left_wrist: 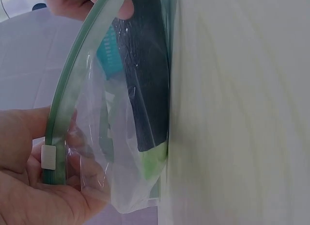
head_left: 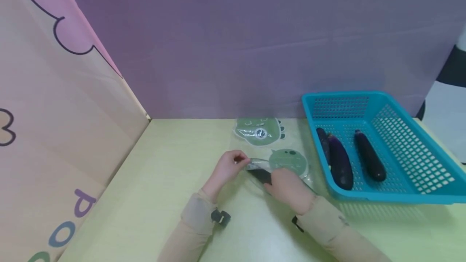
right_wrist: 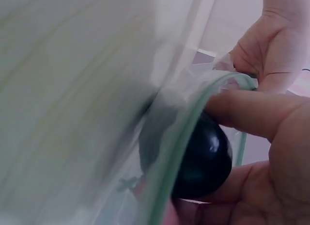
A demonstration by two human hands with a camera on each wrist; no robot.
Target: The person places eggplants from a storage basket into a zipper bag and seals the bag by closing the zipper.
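A clear slider zip bag point(head_left: 287, 161) with green cartoon prints lies on the table. Its green-edged mouth faces me, and a white slider point(left_wrist: 48, 157) sits on the zip. My left hand point(head_left: 226, 168) pinches the mouth's edge near that slider. An eggplant point(left_wrist: 145, 79), dark with a pale green end, is partly inside the bag, green end first. My right hand point(head_left: 290, 189) grips the eggplant close to its glossy round end point(right_wrist: 206, 159), which still shows at the mouth. In the head view, the right hand hides part of it.
To the right stands a turquoise plastic basket point(head_left: 400, 197) with several eggplants point(head_left: 369, 156) lying in it. The pale table point(head_left: 164, 165) ends against a purple backdrop point(head_left: 236, 51). A printed cloth panel point(head_left: 65, 124) rises on the left.
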